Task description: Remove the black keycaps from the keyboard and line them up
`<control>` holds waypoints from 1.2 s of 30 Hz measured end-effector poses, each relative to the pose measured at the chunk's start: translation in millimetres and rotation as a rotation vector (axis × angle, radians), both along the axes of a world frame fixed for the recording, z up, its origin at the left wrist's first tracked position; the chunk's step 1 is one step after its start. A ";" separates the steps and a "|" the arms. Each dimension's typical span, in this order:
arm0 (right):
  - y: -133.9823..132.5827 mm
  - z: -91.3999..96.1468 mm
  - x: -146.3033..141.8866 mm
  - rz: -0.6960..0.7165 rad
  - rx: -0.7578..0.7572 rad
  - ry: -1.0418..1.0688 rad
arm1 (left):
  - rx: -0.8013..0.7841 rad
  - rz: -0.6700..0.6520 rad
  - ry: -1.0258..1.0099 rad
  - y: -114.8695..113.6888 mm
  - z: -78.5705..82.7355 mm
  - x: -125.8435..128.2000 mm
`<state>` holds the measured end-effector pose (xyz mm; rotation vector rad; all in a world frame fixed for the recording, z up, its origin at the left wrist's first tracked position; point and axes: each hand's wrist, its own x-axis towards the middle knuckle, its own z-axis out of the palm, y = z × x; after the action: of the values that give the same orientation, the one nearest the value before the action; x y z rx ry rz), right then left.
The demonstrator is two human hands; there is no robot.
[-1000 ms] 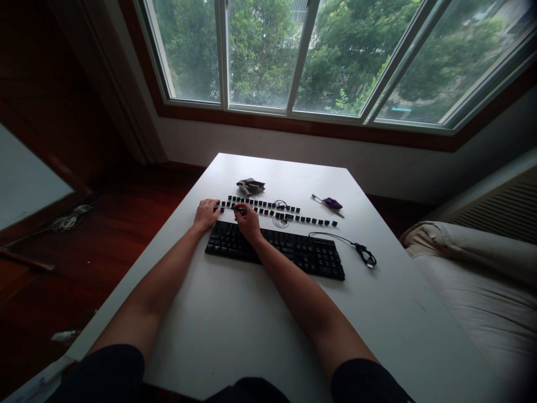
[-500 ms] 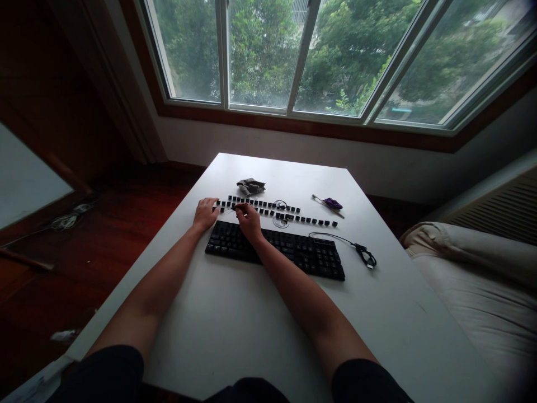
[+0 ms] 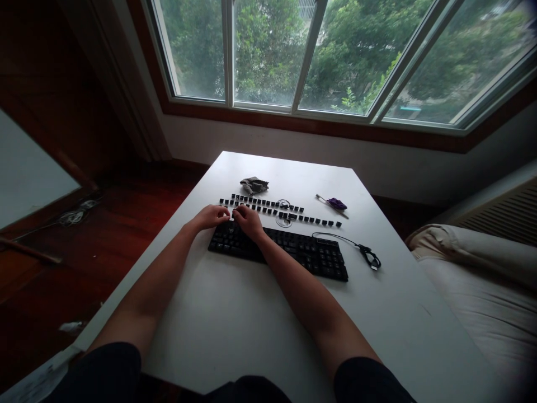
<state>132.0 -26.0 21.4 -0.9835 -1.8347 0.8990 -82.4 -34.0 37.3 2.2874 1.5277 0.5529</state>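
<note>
A black keyboard (image 3: 293, 252) lies across the white table (image 3: 235, 324). Behind it run rows of loose black keycaps (image 3: 289, 211). My left hand (image 3: 210, 217) rests at the keyboard's far left corner, fingers curled and pinched toward my right hand. My right hand (image 3: 248, 219) sits just beside it over the keyboard's back edge, fingers closed in a pinch. What either hand holds is too small to make out. The two hands almost touch.
A crumpled grey cloth (image 3: 254, 184) lies behind the keycaps. A purple-headed brush (image 3: 333, 204) sits at the back right. The keyboard's cable and plug (image 3: 369, 256) curl off to the right. A wire keycap puller (image 3: 284, 205) lies among the keycaps. A beige cushion (image 3: 470, 263) borders the table's right side.
My left hand has moved right from the end of the keycap rows to meet my right hand at the keyboard's back edge. The view has shifted slightly.
</note>
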 end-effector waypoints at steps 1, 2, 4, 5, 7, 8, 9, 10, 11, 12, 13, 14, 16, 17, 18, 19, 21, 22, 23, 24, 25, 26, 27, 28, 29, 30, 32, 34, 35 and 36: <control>-0.9 1.2 -0.1 0.014 0.034 -0.033 | -0.032 -0.015 -0.004 -0.7 1.8 -2.3; -2.0 3.0 0.0 0.028 0.069 -0.064 | -0.061 -0.027 -0.010 -1.1 3.0 -4.6; -4.3 8.3 1.0 0.057 0.126 -0.119 | -0.107 -0.046 -0.018 -0.7 3.6 -8.7; -5.4 11.6 1.9 0.074 0.146 -0.142 | -0.122 -0.049 -0.018 -0.1 3.1 -10.2; -7.7 18.9 4.6 0.133 0.179 -0.179 | -0.133 -0.046 -0.016 1.7 0.9 -11.8; -8.8 22.6 6.1 0.175 0.198 -0.196 | -0.133 -0.043 -0.012 2.6 -0.4 -12.1; -10.0 26.1 7.5 0.222 0.220 -0.215 | -0.131 -0.041 -0.009 3.4 -1.6 -12.1; -11.3 29.4 8.6 0.264 0.243 -0.236 | -0.126 -0.040 -0.005 4.0 -2.6 -12.1; -12.7 32.5 9.4 0.294 0.268 -0.259 | -0.121 -0.042 -0.001 4.3 -3.4 -12.1; -14.2 35.5 9.8 0.311 0.293 -0.285 | -0.117 -0.044 0.001 4.4 -3.9 -12.1; -15.8 38.3 9.9 0.314 0.316 -0.309 | -0.116 -0.045 0.001 4.3 -4.1 -12.2; -17.5 41.1 9.7 0.311 0.336 -0.331 | -0.117 -0.043 -0.003 3.9 -4.0 -12.4; -20.8 46.6 9.6 0.301 0.349 -0.363 | -0.128 -0.037 -0.014 2.9 -3.3 -12.7; -22.3 49.3 9.9 0.298 0.343 -0.375 | -0.132 -0.034 -0.018 2.4 -2.7 -12.8; -23.5 51.7 10.8 0.300 0.332 -0.388 | -0.132 -0.030 -0.019 1.8 -2.1 -12.9; -24.4 53.6 12.4 0.309 0.319 -0.399 | -0.129 -0.024 -0.017 1.4 -1.4 -13.0; -25.0 55.2 17.3 0.347 0.297 -0.408 | -0.118 -0.008 -0.011 0.8 -0.3 -13.4; -24.8 54.6 20.6 0.371 0.282 -0.401 | -0.114 0.002 -0.009 0.7 0.2 -13.7; -24.3 52.8 24.1 0.389 0.263 -0.383 | -0.112 0.011 -0.007 0.7 0.5 -14.0; -23.7 50.1 27.7 0.398 0.234 -0.360 | -0.112 0.017 -0.005 0.7 0.7 -14.3; -23.0 46.5 31.1 0.392 0.198 -0.326 | -0.113 0.022 -0.001 0.7 0.9 -14.5; -22.4 42.2 34.1 0.381 0.164 -0.290 | -0.113 0.025 0.005 0.6 1.1 -14.7; -21.8 37.5 36.7 0.380 0.131 -0.260 | -0.112 0.026 0.012 0.5 1.2 -14.7; -21.2 32.5 38.9 0.382 0.100 -0.229 | -0.112 0.028 0.021 0.3 1.5 -14.5; -20.6 27.4 40.5 0.391 0.066 -0.193 | -0.111 0.029 0.030 0.1 1.8 -14.3; -19.9 22.3 41.8 0.404 0.022 -0.146 | -0.111 0.032 0.040 -0.1 2.2 -13.9; -18.0 12.9 43.4 0.433 -0.104 -0.004 | -0.114 0.039 0.061 -0.4 3.5 -13.0; -15.4 5.2 44.2 0.438 -0.246 0.169 | -0.113 0.047 0.086 -0.8 6.1 -11.5; -14.0 2.2 44.5 0.426 -0.294 0.238 | -0.108 0.048 0.091 -1.1 8.1 -10.4; -12.5 -0.1 44.7 0.407 -0.325 0.294 | -0.098 0.043 0.082 -1.6 10.6 -8.9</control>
<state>176.6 -38.5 21.3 -0.6253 -1.6904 1.5407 -91.3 -35.6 47.9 2.2329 1.6080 0.3903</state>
